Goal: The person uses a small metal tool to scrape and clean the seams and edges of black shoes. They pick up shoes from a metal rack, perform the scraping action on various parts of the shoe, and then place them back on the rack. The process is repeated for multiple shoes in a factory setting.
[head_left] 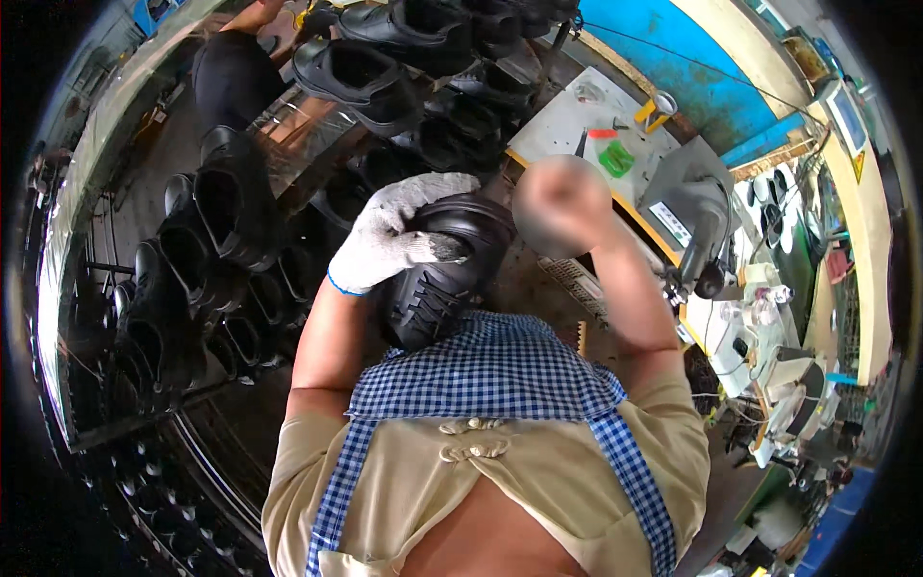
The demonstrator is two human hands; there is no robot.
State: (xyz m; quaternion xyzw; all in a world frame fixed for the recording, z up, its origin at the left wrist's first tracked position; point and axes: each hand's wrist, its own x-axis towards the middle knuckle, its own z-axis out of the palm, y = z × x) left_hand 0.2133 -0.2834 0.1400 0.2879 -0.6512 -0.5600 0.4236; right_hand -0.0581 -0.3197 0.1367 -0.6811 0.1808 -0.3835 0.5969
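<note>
My left hand (399, 226), in a pale knit glove with a blue cuff, grips a black lace-up shoe (435, 293) near its toe. The thumb lies across the toe and the fingers wrap over its far side. The shoe's toe points away from me, and its laced part is close to my blue checked apron (481, 370). My bare right hand (562, 207) is raised just right of the toe. It is smeared, so its fingers and anything in them cannot be made out.
Racks of black shoes (231, 202) stand to the left and ahead. At the right, a white worktable (567, 115) bears a green item (615, 159), a tape roll (661, 104) and a grey machine (687, 197). Another person (236, 77) is at the far left.
</note>
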